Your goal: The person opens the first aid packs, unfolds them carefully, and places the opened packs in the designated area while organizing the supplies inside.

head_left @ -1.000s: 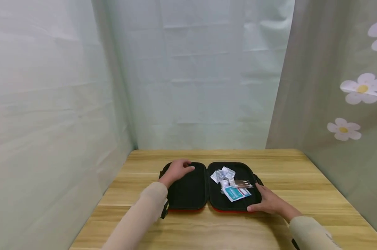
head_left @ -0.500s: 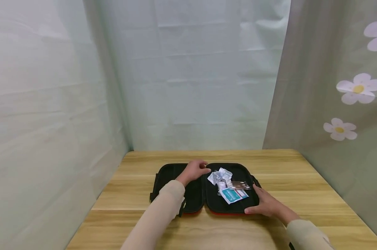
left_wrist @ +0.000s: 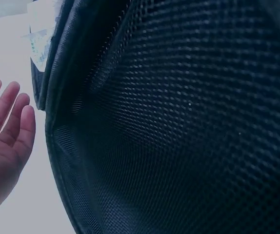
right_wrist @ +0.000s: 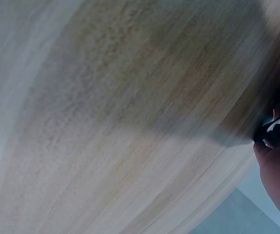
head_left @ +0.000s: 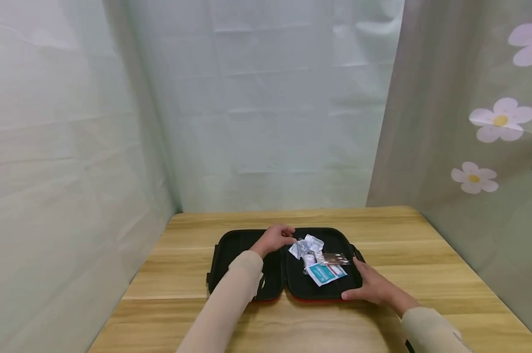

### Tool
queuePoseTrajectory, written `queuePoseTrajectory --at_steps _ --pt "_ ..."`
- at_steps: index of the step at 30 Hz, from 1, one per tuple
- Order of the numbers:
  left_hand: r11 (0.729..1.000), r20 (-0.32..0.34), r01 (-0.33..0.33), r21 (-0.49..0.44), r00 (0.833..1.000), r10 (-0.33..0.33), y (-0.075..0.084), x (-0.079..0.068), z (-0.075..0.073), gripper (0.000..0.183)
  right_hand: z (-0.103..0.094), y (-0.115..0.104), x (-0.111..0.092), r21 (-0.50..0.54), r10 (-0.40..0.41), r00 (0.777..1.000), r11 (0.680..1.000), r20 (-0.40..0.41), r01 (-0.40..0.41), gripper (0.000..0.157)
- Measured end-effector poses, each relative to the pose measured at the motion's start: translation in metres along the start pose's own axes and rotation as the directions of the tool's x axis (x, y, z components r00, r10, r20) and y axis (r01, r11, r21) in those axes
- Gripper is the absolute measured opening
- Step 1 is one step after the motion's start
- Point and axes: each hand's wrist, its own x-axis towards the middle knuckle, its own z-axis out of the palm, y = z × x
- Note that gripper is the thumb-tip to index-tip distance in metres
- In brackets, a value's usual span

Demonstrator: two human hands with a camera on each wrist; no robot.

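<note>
A black-lined case (head_left: pixel 237 245) with a red outside lies unfolded on the table. Its right half holds crumpled white packets (head_left: pixel 307 243), a clear packet of swabs (head_left: pixel 336 259) and a teal-and-white sachet (head_left: pixel 325 273). My left hand (head_left: pixel 274 239) hovers over the hinge, beside the white packets. In the left wrist view the fingers of that hand (left_wrist: pixel 6 141) are loosely extended and hold nothing; black mesh lining (left_wrist: pixel 189 126) fills most of that view. At the case's right edge, my right hand (head_left: pixel 371 287) grips the near corner between thumb and fingers.
The wooden table (head_left: pixel 195 225) runs around the case, with its back edge against a pale curtain (head_left: pixel 270 122). Curtains also hang at both sides, the right one (head_left: pixel 433 147) printed with flowers. A strap (head_left: pixel 357 253) sticks out at the case's right side.
My left hand has moved right, from over the left half to the hinge, then nearly stopped. My right hand keeps its place on the case. The head view has shifted slightly.
</note>
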Motion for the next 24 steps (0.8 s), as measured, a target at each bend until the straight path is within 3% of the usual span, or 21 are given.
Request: queuePoseTrajectory --at_steps 9,17,20,24 --pt "1.000 -0.047 0.031 -0.001 0.998 -0.031 -0.006 0.000 0.009 0.038 0.001 -0.002 0.000 0.005 -0.017 1.000 1.000 0.000 0.017 0.125" --pt "0.990 -0.145 0.085 -0.113 0.984 -0.101 -0.003 -0.009 0.022 0.038 0.002 -0.003 0.002 -0.005 -0.038 0.999 0.999 0.008 0.039 0.124" --pt "0.987 -0.224 0.083 -0.139 0.968 -0.113 0.002 -0.012 0.030 0.040 0.001 -0.002 0.003 -0.002 -0.043 0.999 0.999 0.009 0.043 0.124" --pt "0.986 -0.372 0.083 -0.148 0.919 -0.133 0.013 -0.013 0.046 0.041 -0.001 -0.001 0.005 -0.013 -0.042 0.999 0.999 0.005 0.042 0.124"
